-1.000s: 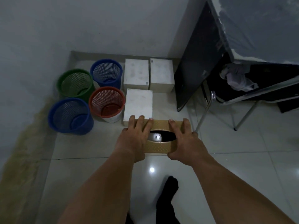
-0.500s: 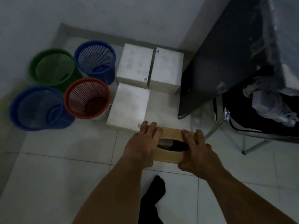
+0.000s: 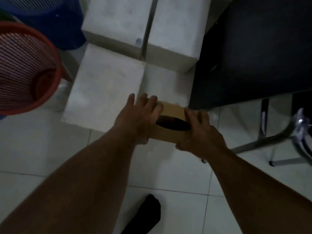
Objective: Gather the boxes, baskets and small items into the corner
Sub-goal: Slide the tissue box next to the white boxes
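Both hands grip a tan box (image 3: 170,130) by its ends, left hand (image 3: 135,120) and right hand (image 3: 200,137). It sits on the tiled floor (image 3: 50,149), just beside the nearest white box (image 3: 104,85), with a red basket (image 3: 25,68) farther left.

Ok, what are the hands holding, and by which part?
The tan box, gripped at its two ends: left hand on the left end, right hand on the right, fingers over the top.

Person, head view. Left hand (image 3: 138,119) and right hand (image 3: 200,137) bare; both forearms (image 3: 94,174) bare down to the frame's lower edge. One foot (image 3: 145,215) between the arms, in a plain black sock. Fine detail lost to blur.
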A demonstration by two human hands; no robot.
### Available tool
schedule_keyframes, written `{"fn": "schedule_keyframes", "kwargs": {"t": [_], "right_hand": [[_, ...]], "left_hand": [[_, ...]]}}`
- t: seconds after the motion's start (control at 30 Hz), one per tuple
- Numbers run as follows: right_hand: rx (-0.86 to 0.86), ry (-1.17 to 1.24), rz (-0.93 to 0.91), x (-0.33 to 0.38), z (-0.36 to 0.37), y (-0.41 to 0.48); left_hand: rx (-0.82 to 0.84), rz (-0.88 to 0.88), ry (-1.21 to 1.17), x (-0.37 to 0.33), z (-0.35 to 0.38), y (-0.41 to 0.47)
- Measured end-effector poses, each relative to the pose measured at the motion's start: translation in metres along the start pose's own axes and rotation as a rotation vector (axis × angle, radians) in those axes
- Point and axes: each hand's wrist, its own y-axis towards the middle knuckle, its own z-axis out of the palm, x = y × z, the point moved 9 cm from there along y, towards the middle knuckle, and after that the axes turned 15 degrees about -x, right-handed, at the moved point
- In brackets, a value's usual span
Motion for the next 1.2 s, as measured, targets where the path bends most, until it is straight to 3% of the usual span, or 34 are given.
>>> {"fn": "schedule_keyframes", "kwargs": {"t": [0.27, 0.8, 1.0, 1.2], "right_hand": [[0.003, 0.005, 0.045, -0.023, 0.06, 0.058], [0.072, -0.044, 0.087, -0.018, 0.107, 0.08], [0.083, -0.022, 0.089, 0.0, 0.065, 0.05], [0.021, -0.091, -0.064, 0.092, -0.043, -0.012]], "left_hand": [[-0.034, 0.126, 0.089, 0.005, 0.066, 0.061], [0.013, 0.096, 0.129, 0.016, 0.114, 0.071], [-0.002, 0.062, 0.001, 0.014, 0.071, 0.041], [-0.033, -0.128, -0.093, 0.034, -0.052, -0.031]]}}
